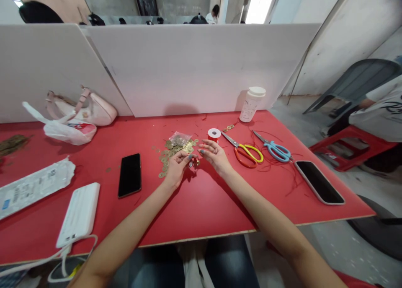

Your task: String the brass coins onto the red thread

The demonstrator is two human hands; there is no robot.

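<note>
My left hand (176,169) is closed, thumb against fingers, on a small bundle of red cord and brass coins (195,162). Just to its right, my right hand (216,157) is raised over the table with thumb and fingers pinched at what looks like the thin red cord; the strand itself is barely visible. Behind my left hand lies a loose pile of brass-coloured coins with holes (166,156), with a clear plastic bag (181,138) at its back. A white-flanged spool of red cord (214,133) stands right behind my right hand.
Right of my hands lie yellow-and-red scissors (251,154), blue scissors (277,150) and a phone (318,182). A white cup (252,104) stands at the back. Leftward are a black phone (130,175), a cabled power bank (79,212), a package (37,187) and a handbag (100,107).
</note>
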